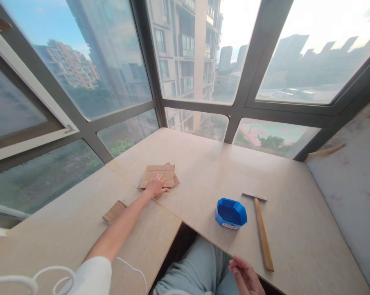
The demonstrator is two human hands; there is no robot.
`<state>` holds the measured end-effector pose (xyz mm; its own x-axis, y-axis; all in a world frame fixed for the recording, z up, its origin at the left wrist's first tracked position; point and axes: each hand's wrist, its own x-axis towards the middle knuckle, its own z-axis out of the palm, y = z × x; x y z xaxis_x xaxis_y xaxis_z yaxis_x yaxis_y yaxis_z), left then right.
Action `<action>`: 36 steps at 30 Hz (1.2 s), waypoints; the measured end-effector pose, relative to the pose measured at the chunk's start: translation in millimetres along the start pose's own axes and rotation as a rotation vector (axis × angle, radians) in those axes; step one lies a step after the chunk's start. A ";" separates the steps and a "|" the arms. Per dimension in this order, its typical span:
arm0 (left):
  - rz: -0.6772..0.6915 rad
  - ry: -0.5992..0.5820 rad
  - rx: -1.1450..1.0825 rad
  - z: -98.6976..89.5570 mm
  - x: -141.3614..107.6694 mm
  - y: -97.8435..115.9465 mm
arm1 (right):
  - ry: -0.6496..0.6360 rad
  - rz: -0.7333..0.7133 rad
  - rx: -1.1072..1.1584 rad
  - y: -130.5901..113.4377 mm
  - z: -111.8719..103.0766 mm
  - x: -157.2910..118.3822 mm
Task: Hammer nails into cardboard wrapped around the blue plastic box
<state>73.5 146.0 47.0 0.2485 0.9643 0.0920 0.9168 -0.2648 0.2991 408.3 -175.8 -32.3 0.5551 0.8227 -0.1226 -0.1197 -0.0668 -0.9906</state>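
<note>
My left hand (156,187) reaches forward and lies with its fingers spread on a flat piece of cardboard (151,173), which rests on other cardboard set at an angle under it. Nearer to me, a smaller cardboard piece (113,212) lies beside my left forearm. My right hand (247,277) is low at the table's front edge, its fingertips drawn together; whatever might be between them is too small to make out. The blue plastic basket (231,213) stands in front of that hand, and a hammer (262,233) with a wooden handle lies to its right.
The pale tabletop (203,172) fills the corner below the windows, with a cut-out over my lap. A white cable (132,266) runs by my left arm. Grey window frames (200,105) border the far side, and a patterned wall (347,200) stands at right.
</note>
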 end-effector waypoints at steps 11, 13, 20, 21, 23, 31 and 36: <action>-0.031 0.052 -0.029 -28.8 11.4 0.1 | -0.213 -0.091 -0.107 8.7 -5.5 8.5; -0.085 0.165 -0.018 -50.8 14.0 2.2 | -0.280 -0.080 -0.103 7.6 -11.0 16.4; -0.384 0.840 -0.740 -122.6 -8.8 27.3 | -0.116 -0.096 -0.002 -17.9 10.4 13.8; -0.389 0.832 -0.941 -123.6 -16.5 34.9 | -0.117 -0.074 0.023 -25.0 15.7 12.9; -0.407 0.760 -1.279 -117.2 -32.9 52.6 | -0.153 -0.032 0.074 -42.7 24.8 14.3; -0.521 0.463 -1.658 -64.6 -81.9 113.5 | -0.375 -0.158 0.100 -130.1 52.8 63.2; -0.488 0.281 -1.668 -54.7 -98.2 132.4 | -0.378 -0.094 0.083 -158.6 84.3 96.8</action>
<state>153.3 15.7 129.5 -0.1474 0.9682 -0.2020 -0.4294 0.1213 0.8949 411.6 -38.0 118.1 0.2268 0.9738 0.0153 -0.1573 0.0521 -0.9862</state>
